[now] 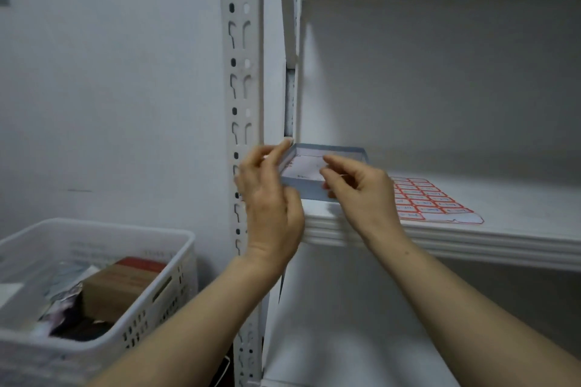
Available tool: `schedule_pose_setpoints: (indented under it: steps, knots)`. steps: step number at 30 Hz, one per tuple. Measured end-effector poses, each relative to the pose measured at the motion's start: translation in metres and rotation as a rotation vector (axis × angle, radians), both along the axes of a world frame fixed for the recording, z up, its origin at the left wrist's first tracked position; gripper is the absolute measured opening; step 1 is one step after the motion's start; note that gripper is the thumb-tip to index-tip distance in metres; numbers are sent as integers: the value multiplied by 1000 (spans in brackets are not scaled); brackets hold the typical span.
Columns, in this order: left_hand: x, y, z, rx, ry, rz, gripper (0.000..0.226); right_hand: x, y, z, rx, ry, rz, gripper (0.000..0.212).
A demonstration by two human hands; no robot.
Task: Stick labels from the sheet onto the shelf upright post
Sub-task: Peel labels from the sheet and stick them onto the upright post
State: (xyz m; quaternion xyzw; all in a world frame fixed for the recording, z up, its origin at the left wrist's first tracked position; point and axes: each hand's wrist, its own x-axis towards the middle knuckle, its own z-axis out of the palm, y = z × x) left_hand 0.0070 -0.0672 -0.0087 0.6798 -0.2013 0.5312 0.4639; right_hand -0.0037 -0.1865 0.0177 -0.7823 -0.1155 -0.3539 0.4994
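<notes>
White paper sheet of red-bordered labels lies flat on the white shelf board. It is thin and floppy, so lift a label by its corner. Left hand and right hand have fingers curled at a shallow blue box; can't tell if they grip it. White slotted metal upright post is just left.

White sheet gridded with red-bordered labels, white slotted post, grey-blue box.

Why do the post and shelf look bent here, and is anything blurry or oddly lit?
Head view: the wide-angle lens bows the upright post and the shelf edge. The left hand and right hand are slightly blurred. The basket at lower left is soft, and the label sheet is too blurred to read. A bright patch lights the back wall beside the post.
</notes>
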Motion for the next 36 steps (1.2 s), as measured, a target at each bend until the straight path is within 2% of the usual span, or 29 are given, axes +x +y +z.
schedule_pose_setpoints:
  steps: [2,4,7,10,11,15,20,32,36]
  knots:
    - [-4,16,-13,-215,142,-77,59,-3,17,-9,62,49,54,28]
    - [-4,34,-22,-369,367,-137,57,-4,34,-19,105,87,84,26]
    - [3,60,-28,-465,645,-275,63,-1,59,-24,132,128,115,31]
    - [10,69,-25,-501,781,-460,66,15,82,-15,165,159,112,35]
    - [14,69,-22,-500,797,-504,62,21,89,-11,201,176,119,35]
    - [30,66,-17,-484,747,-587,22,36,102,-1,368,233,208,30]
    - [40,63,-26,-522,694,-584,22,44,101,0,408,217,271,27]
    - [44,62,-33,-513,624,-604,21,44,104,-9,374,161,255,29]
    - [44,62,-34,-517,609,-622,20,42,97,-9,403,184,361,29]
